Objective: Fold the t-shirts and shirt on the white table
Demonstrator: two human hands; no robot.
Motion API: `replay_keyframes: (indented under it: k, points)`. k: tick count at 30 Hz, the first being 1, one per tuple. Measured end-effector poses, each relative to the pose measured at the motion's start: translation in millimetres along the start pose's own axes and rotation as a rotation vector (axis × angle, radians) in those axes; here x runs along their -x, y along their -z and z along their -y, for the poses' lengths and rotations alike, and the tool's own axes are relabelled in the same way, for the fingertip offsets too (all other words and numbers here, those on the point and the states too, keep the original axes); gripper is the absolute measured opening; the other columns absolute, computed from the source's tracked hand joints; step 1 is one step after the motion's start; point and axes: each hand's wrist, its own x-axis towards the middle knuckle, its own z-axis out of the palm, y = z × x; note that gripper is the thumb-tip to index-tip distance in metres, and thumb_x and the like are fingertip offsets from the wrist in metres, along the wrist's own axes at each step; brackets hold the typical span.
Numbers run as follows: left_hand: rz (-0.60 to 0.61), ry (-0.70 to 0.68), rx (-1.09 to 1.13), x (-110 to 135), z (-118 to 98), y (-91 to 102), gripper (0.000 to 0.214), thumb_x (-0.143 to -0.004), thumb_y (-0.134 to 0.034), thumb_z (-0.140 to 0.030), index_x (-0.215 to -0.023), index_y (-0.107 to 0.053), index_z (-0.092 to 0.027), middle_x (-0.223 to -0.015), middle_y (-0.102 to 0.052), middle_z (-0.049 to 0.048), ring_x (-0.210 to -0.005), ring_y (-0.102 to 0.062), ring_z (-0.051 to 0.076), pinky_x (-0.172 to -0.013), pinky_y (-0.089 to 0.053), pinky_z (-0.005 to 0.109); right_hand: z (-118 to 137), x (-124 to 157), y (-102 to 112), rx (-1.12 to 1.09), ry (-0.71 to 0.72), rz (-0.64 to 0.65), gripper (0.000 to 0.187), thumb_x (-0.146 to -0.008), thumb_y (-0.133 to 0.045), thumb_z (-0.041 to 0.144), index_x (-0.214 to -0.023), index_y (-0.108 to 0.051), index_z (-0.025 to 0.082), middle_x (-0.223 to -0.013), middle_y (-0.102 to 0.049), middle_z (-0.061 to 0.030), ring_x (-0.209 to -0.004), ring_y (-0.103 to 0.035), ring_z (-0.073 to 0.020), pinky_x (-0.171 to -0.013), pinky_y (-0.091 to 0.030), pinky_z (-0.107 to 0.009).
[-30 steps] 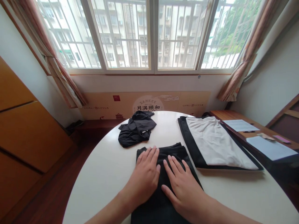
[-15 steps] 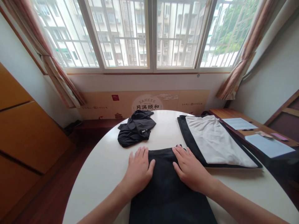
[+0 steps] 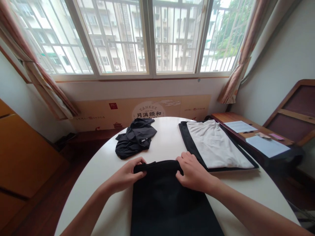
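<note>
The person's left hand (image 3: 123,177) and right hand (image 3: 193,172), flat a moment ago, now grip the far edge of the folded black cloth (image 3: 169,203) on the round white table (image 3: 83,183), so that edge is held rather than pressed

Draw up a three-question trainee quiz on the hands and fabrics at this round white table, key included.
1. True or false: the left hand and the right hand both hold the far edge of the smooth, flat black cloth.
2. Name the colour: what colour is the flat fabric beneath the wrinkled white cloth?
3. Fill in: from the camera's view, the crumpled black garment lies to the ____ of the wrinkled white cloth.

Key: 1. True. 2. Black. 3. Left.
</note>
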Motion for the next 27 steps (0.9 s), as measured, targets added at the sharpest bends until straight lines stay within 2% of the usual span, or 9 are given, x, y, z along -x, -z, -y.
replay_keyframes:
  k: [2,7,11,14,18,20,22,25,27]
  points:
    - [0.000,0.014,0.140,0,-3,-2.5,0.034,-0.084,-0.072,-0.050,-0.093,-0.058,-0.020,-0.086,-0.061,-0.0004,-0.079,-0.052,0.016,-0.070,-0.040,0.026,-3,3,15,-0.086,0.022,0.035,0.011,-0.086,-0.061,0.022,-0.094,-0.066,0.017,-0.102,-0.066,-0.0113,-0.099,-0.061,-0.0265,-0.089,-0.048,-0.037]
    - [-0.081,0.005,0.535,6,-17,-19.9,0.045,-0.075,-0.087,-0.047,-0.097,-0.059,-0.020,-0.089,-0.060,-0.0006,-0.082,-0.054,0.015,-0.073,-0.042,0.026,-31,26,71,-0.519,0.085,0.261,0.009,-0.087,-0.066,0.024,-0.094,-0.063,0.022,-0.092,-0.068,0.0002,-0.084,-0.063,-0.0183,-0.073,-0.048,-0.027]
    - [0.004,-0.049,0.609,6,-54,-45.7,0.044,-0.078,-0.088,-0.047,-0.096,-0.061,-0.018,-0.085,-0.059,-0.0011,-0.079,-0.052,0.012,-0.072,-0.041,0.024,-71,63,112,-0.638,0.027,0.246,0.023,-0.090,-0.073,0.036,-0.108,-0.068,0.023,-0.102,-0.071,-0.0015,-0.096,-0.066,-0.0207,-0.085,-0.052,-0.030]
    - [0.077,-0.105,0.553,-10,-91,-63.2,0.040,-0.081,-0.086,-0.047,-0.094,-0.062,-0.017,-0.084,-0.058,-0.0008,-0.079,-0.052,0.012,-0.070,-0.040,0.024,-107,83,141,-0.638,-0.028,0.246,0.030,-0.091,-0.073,0.044,-0.112,-0.071,0.022,-0.105,-0.073,-0.0052,-0.099,-0.069,-0.0232,-0.089,-0.055,-0.033]
    - [0.077,-0.210,0.578,-74,-137,-77.0,0.036,-0.075,-0.087,-0.039,-0.093,-0.065,-0.017,-0.086,-0.064,0.0006,-0.082,-0.060,0.015,-0.075,-0.045,0.025,-152,78,193,-0.690,-0.166,0.273,0.044,-0.082,-0.082,0.054,-0.110,-0.073,0.022,-0.103,-0.077,-0.0075,-0.092,-0.074,-0.0276,-0.077,-0.060,-0.034]
    - [0.037,-0.246,0.590,-123,-157,-78.7,0.032,-0.075,-0.084,-0.033,-0.096,-0.067,-0.017,-0.090,-0.069,0.0034,-0.085,-0.065,0.018,-0.078,-0.049,0.027,-176,59,219,-0.724,-0.242,0.207,0.050,-0.075,-0.088,0.056,-0.111,-0.073,0.024,-0.107,-0.078,-0.0076,-0.092,-0.075,-0.0298,-0.074,-0.061,-0.035]
    - [-0.044,-0.191,0.493,-175,-175,-77.2,0.022,-0.085,-0.073,-0.029,-0.101,-0.069,-0.015,-0.097,-0.072,0.0085,-0.092,-0.070,0.022,-0.081,-0.052,0.030,-201,28,237,-0.685,-0.278,0.063,0.052,-0.074,-0.090,0.055,-0.114,-0.074,0.025,-0.114,-0.078,-0.0075,-0.101,-0.074,-0.0312,-0.082,-0.061,-0.036]
    - [-0.306,0.018,0.164,-234,-192,-74.1,0.030,-0.093,-0.064,-0.028,-0.116,-0.065,-0.009,-0.120,-0.071,0.0194,-0.116,-0.068,0.032,-0.093,-0.053,0.037,-233,-30,238,-0.458,-0.340,-0.092,0.054,-0.076,-0.089,0.048,-0.118,-0.074,0.018,-0.119,-0.076,-0.0132,-0.111,-0.071,-0.0336,-0.097,-0.057,-0.040]
    - [-0.389,0.103,0.036,-247,-191,-78.3,0.046,-0.091,-0.067,-0.028,-0.128,-0.058,-0.002,-0.138,-0.060,0.0316,-0.133,-0.057,0.043,-0.105,-0.047,0.048,-240,-62,219,-0.137,-0.490,-0.255,0.061,-0.078,-0.087,0.039,-0.129,-0.068,0.010,-0.127,-0.073,-0.0197,-0.120,-0.067,-0.0358,-0.105,-0.051,-0.044]
